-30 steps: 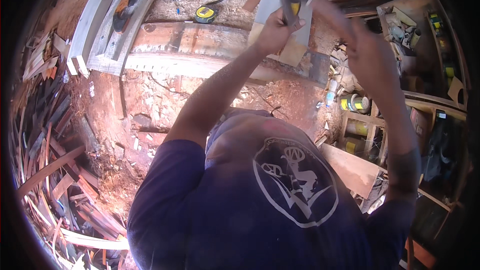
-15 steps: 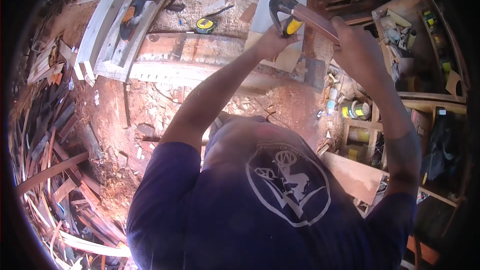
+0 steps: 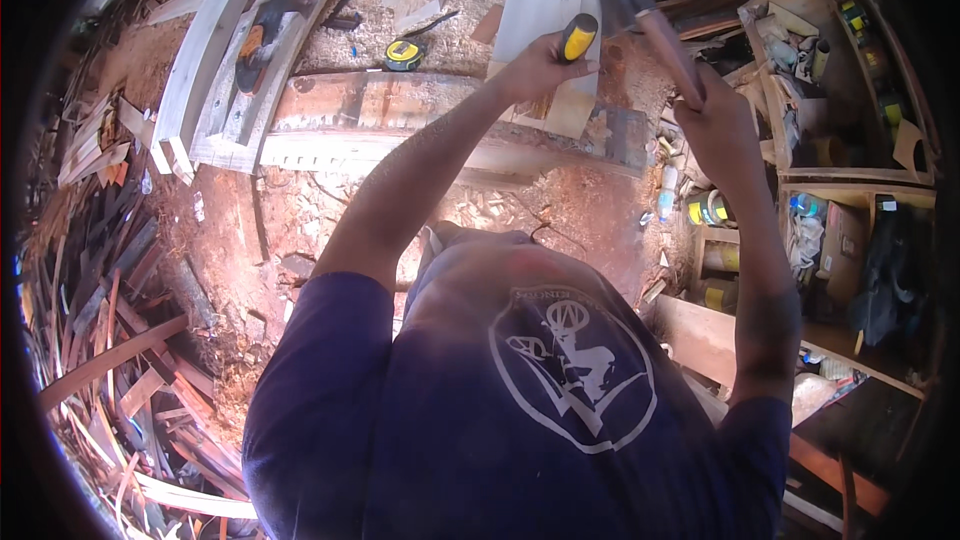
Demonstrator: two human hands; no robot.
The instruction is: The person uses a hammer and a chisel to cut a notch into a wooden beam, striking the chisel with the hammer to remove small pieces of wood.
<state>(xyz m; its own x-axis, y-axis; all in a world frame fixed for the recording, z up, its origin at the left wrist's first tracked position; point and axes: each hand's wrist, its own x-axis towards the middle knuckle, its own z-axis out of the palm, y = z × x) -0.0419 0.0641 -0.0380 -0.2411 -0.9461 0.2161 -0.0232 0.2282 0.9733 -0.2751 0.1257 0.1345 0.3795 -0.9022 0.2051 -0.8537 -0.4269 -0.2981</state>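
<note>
My left hand [image 3: 534, 71] is closed around a chisel [image 3: 579, 38] by its yellow and black handle. The handle stands up from the fist over a pale plank [image 3: 535, 2], and the blade is hidden below. To the right, my right hand [image 3: 722, 126] grips the wooden handle of a claw hammer [image 3: 672, 58]. Its dark head, smeared by motion, is up and to the right of the chisel handle, apart from it.
A yellow and black tape measure [image 3: 403, 55] lies beyond a reddish beam [image 3: 375, 100]. A hand plane [image 3: 254, 58] rests among long boards at far left. Wooden compartments [image 3: 860, 190] with cans and bottles stand at right. Scrap strips [image 3: 120, 340] pile up at left.
The hammer has swung away to the right from the chisel handle, uncovering its top. My right hand has shifted slightly toward me; my left hand keeps its hold in nearly the same place.
</note>
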